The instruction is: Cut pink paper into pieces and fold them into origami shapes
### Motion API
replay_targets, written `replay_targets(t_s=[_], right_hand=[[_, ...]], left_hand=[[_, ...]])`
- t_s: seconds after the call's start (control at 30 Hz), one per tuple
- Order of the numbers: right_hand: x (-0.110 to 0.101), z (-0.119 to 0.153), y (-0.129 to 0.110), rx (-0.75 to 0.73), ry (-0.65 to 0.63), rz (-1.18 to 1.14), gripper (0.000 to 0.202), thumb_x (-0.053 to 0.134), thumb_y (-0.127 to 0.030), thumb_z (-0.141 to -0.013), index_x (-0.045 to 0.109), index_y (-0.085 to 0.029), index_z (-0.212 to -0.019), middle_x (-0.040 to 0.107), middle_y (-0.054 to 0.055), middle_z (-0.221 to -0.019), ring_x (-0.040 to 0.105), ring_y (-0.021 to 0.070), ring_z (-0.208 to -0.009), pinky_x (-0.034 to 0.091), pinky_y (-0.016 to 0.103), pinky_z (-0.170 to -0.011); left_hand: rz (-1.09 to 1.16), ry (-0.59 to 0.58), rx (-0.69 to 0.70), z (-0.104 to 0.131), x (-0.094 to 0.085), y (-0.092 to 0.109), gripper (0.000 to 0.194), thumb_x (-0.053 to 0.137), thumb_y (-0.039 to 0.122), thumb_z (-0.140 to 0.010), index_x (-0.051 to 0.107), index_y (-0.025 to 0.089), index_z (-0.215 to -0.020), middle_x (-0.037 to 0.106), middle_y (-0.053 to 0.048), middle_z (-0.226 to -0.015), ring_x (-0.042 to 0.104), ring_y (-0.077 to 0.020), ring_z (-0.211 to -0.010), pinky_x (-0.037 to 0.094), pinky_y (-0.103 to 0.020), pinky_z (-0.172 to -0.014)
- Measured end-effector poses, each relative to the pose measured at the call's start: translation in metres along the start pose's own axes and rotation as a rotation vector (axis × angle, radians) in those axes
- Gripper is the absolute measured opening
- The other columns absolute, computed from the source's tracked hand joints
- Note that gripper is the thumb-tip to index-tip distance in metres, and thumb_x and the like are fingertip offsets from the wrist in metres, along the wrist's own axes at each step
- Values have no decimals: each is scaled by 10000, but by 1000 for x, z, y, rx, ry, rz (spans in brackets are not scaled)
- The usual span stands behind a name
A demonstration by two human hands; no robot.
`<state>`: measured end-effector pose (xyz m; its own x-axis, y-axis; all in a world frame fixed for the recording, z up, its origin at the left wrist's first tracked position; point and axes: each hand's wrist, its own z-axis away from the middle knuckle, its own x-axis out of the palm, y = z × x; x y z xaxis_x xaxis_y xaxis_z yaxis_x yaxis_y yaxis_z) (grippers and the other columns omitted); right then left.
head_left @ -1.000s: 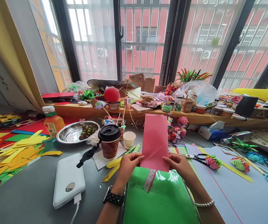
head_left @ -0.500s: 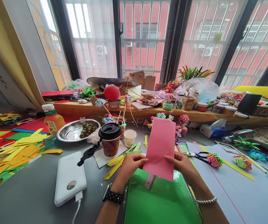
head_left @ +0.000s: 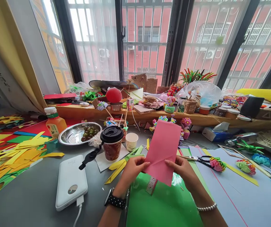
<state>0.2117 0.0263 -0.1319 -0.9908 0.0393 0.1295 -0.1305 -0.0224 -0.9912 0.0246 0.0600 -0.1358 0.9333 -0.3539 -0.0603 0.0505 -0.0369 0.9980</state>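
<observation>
Your pink paper (head_left: pixel 164 143) is a long rectangle, held up before you, top leaning right, a slanting crease low down.

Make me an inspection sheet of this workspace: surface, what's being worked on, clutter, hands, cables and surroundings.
Surface: grey table; glossy green pad in front of the person, with a ruler lying on it.
Work item: pink paper, creased toward its near end, held above the pad.
Clutter: loose paper strips heaped at left; lidded cup beyond the left hand; scissors at right.
Hands: left hand and right hand each pinch one side of the paper.
Cables: white cable plugged into a white power bank.
Surroundings: crowded ledge below barred windows.
</observation>
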Motion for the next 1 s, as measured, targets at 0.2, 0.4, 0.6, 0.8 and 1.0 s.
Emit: replay_targets(t_s=[0.2,0.4,0.6,0.8,1.0], right_hand=[[1,-1,8,-12,34,-23,305,666,-335,-599,641,-125,-817,664,84,-850,596,211,-735,465,266,-596],[0,-1,3,19,14,-55,284,677,-332,-585,652,-132,-784,674,72,-805,608,204,-700,478,274,-591],[-6,-2,-3,-6,52,-105,273,699,-300,-565,664,-120,-768,680,63,-748,614,184,-659,498,307,-642],[9,-4,9,-26,130,-322,236,699,-286,-572,665,-145,-759,681,39,-783,616,173,-700,503,283,-672],[21,0,9,44,104,-362,206,700,-280,-564,670,-159,-729,684,23,-759,616,165,-702,500,259,-671]], left_hand=[[77,-35,-38,2,2,2,265,643,347,-589,627,109,-705,569,8,-613,497,-108,-577,392,-196,-532],[87,-79,-118,2,5,-2,326,659,359,-565,639,105,-769,572,-4,-631,527,-127,-577,440,-232,-534],[159,73,-111,2,4,2,274,691,342,-525,625,101,-638,550,13,-539,524,-118,-522,443,-222,-505],[419,66,-143,8,19,8,348,663,339,-588,618,98,-835,656,-74,-769,599,-190,-711,474,-305,-679],[334,178,-139,8,31,7,418,654,358,-603,576,151,-958,639,-88,-957,594,-223,-839,468,-320,-732]])
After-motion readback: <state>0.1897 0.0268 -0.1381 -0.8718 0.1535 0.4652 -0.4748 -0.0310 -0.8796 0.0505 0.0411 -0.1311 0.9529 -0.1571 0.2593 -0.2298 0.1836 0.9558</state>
